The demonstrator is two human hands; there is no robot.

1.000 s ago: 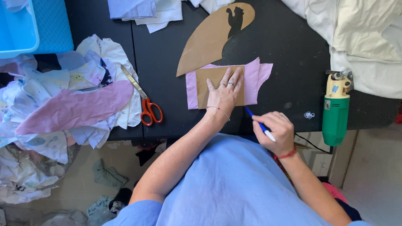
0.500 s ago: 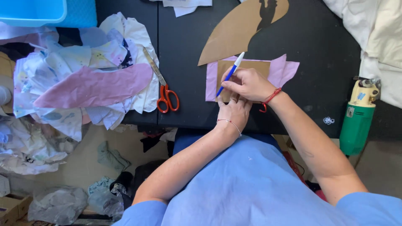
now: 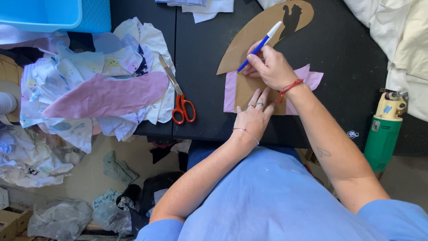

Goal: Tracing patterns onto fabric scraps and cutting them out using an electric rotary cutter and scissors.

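Red-handled scissors (image 3: 180, 100) beside a heap of fabric scraps (image 3: 96, 87), blue bin (image 3: 42, 13), green power tool (image 3: 383, 134).

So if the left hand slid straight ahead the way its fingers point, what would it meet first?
Probably the right hand, which holds the pen just beyond the left hand fingertips on the cardboard template; heights are unclear.

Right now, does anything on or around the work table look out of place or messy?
Yes. The heap of fabric scraps spills over the black table's left front edge, and more cloth pieces lie on the floor below. The red-handled scissors lie half against that heap.
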